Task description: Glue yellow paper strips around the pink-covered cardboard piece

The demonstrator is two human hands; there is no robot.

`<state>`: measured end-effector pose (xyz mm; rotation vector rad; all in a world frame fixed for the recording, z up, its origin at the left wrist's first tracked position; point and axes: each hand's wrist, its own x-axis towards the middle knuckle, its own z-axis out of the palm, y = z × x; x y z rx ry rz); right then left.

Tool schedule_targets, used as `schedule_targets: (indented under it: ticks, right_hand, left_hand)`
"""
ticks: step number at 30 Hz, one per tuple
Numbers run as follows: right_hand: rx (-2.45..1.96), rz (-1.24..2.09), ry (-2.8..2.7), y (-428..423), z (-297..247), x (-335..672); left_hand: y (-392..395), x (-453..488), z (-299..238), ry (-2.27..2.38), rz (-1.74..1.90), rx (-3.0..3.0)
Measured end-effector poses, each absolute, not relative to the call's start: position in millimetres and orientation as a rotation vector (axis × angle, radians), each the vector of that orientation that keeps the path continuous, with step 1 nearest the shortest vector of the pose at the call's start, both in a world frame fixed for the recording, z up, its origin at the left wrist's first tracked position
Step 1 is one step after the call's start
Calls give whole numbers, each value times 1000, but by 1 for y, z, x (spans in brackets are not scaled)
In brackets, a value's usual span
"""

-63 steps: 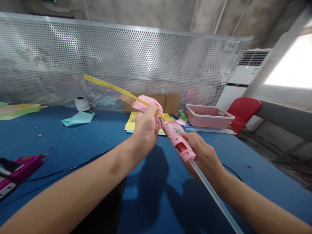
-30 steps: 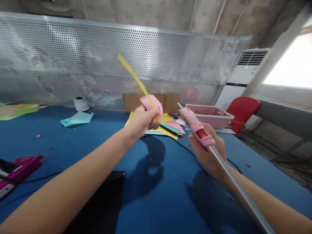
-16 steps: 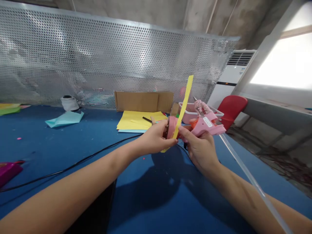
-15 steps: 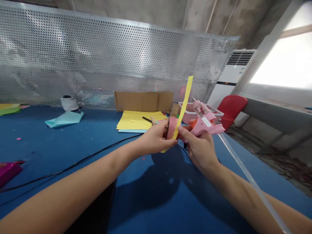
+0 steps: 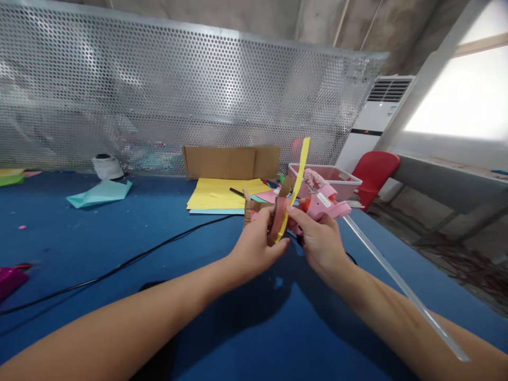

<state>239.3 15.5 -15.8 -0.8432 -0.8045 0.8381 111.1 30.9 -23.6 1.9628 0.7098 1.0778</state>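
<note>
My left hand (image 5: 256,246) is closed around a small cardboard piece (image 5: 248,209) with a pink band (image 5: 280,211) on its side. A narrow yellow paper strip (image 5: 300,172) lies against that band, its upper end sticking up free. With my right hand (image 5: 323,243) I grip a pink hot glue gun (image 5: 327,203). My right thumb and fingertips also press on the yellow strip beside the band. From the gun's back runs a long clear glue stick (image 5: 400,283), slanting down over my right forearm. The gun's nozzle is hidden behind the strip and my hands.
Yellow paper sheets (image 5: 216,193) with a black pen (image 5: 237,192) lie ahead, before a cardboard sheet (image 5: 222,162). A pink basket (image 5: 341,182) stands behind the gun. A black cord (image 5: 138,256) crosses the blue table (image 5: 166,193). Folded light-blue paper (image 5: 101,193) lies left.
The glue gun has tipped and shifted slightly left and down, its nozzle passing out of sight. The yellow strip's upper end is lower. More of the cardboard piece shows in my left hand.
</note>
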Motion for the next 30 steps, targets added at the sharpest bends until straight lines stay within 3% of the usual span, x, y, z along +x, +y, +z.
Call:
schedule_targets:
  ticks: [30]
  right_hand:
    - [-841, 892, -840, 15, -17, 237]
  left_hand:
    - [26, 107, -28, 890, 1256, 2063]
